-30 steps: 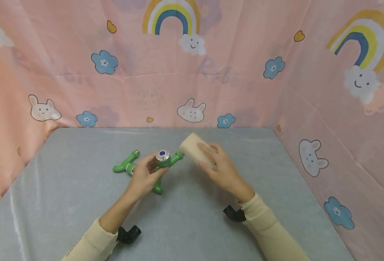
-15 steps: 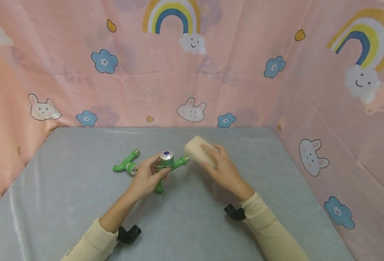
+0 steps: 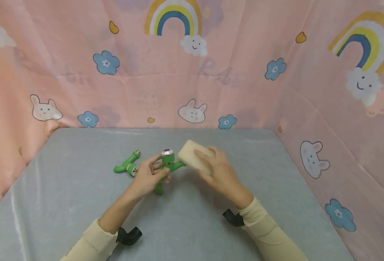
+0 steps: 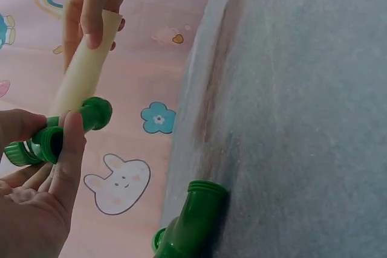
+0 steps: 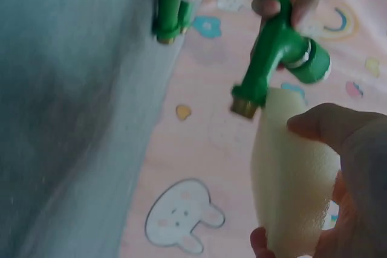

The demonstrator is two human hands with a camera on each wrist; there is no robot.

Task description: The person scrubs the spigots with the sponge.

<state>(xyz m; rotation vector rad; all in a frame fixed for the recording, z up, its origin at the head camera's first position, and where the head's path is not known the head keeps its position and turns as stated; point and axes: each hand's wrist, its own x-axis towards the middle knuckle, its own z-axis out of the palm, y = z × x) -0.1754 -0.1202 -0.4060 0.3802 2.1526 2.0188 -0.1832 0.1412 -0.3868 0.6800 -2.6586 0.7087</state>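
My left hand point(image 3: 149, 175) holds a green plastic tap point(image 3: 168, 158) above the table, its silvery knob with a blue centre facing up. The right hand point(image 3: 224, 174) grips a cream sponge block point(image 3: 195, 156) between thumb and fingers. In the right wrist view the sponge point(image 5: 293, 173) lies against or right beside the tap's brass-threaded inlet point(image 5: 245, 108); whether they touch I cannot tell. In the head view the sponge hides that threaded end. A second green tap point(image 3: 158, 188) lies on the table just below the left hand, partly covered by it.
A third green tap point(image 3: 125, 167) lies on the grey cloth-covered table point(image 3: 81, 203), left of the left hand. Black curved pieces point(image 3: 129, 236) stick out at both wrists. A pink printed curtain point(image 3: 140, 79) stands behind the table and along its sides.
The held tap has shifted slightly right and turned, its knob now more upright. The sponge went right, then back left and lower, over the tap's threaded end.
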